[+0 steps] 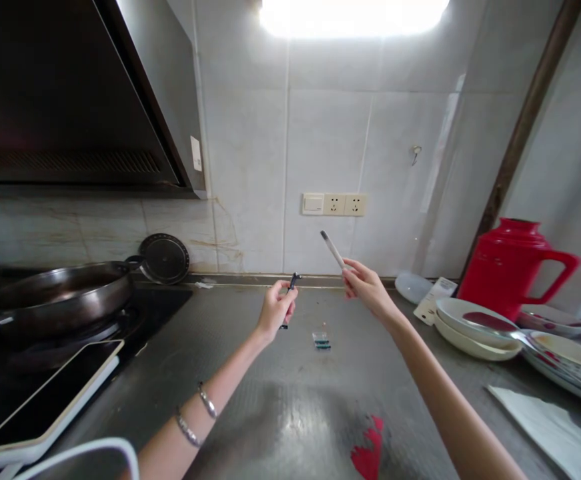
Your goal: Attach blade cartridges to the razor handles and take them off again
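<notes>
My left hand (275, 308) is closed around a slim dark tool with a small angled head (295, 280), held above the counter. Its lower end pokes out beneath my fingers; the exact kind is hard to make out. To the right, my right hand (365, 285) pinches a thin whitish pen-like stick (334, 249), whose dark tip points up and left. The two held things are apart. Below and between the hands, a small clear piece with dark green stripes (321, 341) lies on the metal counter (280, 413).
On the left are a steel pan (65, 293) on the stove and a phone (53, 400) on a white stand. A red jug (503, 267), stacked dishes (475, 327) and a white paper (550, 427) occupy the right. Sockets (334, 205) sit on the tiled wall.
</notes>
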{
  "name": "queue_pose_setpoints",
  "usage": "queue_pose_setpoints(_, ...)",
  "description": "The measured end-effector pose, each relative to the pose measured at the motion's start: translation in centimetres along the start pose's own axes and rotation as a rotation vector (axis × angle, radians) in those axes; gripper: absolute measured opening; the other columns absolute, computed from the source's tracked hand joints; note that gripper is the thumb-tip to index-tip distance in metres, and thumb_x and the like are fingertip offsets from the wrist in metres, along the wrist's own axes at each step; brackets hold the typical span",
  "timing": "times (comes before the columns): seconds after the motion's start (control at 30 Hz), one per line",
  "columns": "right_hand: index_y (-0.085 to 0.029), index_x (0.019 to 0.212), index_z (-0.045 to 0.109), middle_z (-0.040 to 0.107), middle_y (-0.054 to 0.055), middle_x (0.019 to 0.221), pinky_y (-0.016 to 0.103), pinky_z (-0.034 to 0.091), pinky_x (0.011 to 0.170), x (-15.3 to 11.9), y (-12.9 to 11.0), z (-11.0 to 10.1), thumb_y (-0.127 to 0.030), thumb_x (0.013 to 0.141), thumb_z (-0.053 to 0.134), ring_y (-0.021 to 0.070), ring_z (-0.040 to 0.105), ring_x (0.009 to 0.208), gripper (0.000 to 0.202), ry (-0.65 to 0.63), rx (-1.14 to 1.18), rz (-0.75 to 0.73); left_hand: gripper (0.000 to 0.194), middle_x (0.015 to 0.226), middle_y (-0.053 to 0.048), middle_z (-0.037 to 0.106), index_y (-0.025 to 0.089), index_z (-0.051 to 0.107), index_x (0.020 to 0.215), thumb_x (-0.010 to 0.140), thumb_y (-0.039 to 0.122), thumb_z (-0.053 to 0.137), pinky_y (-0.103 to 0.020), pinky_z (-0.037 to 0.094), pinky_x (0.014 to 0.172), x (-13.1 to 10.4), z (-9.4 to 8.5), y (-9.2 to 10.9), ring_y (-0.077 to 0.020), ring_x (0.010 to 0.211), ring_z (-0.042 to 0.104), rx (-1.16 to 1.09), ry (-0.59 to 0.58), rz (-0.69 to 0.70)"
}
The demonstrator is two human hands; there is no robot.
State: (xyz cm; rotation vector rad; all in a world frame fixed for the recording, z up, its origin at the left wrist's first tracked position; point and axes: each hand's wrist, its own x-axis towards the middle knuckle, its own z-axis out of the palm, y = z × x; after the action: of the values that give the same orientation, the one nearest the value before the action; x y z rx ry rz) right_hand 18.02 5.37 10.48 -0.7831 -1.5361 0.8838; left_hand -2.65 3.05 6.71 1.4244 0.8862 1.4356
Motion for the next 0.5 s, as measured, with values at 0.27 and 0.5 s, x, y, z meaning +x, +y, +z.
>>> queue_pose_setpoints(0.27,-0.021,0.092,0.041,0.051,-0.006,0.059,0.016,0.024,0.033,-3.2,-0.1,3.1,-0.03,0.074,0.045,0.0048,0.031,0.038,0.021,-0.139,0.038,0.238,0.038,0.042,0.008,0.034,0.012,0.055,0.081,0.081,0.046,0.038,-0.015,0.026,0.03,0.3,-0.3,-0.9,-0.004,0.032,0.03,-0.01,0.013,0.024)
queue_pose_setpoints(0.5,-0.018,0.11,0.046,0.033,-0.009,0.051,0.014,0.021,0.033,-6.0,1.0,4.5,-0.028,0.074,0.04,0.0049,0.027,0.038,0.038,-0.133,-0.066,0.331,0.033,0.061,0.003,0.05,0.014,0.052,0.082,0.072,0.045,0.055,-0.02,0.046,0.046,0.4,0.0,-1.4,-0.0076,0.05,0.049,-0.025,-0.03,0.023)
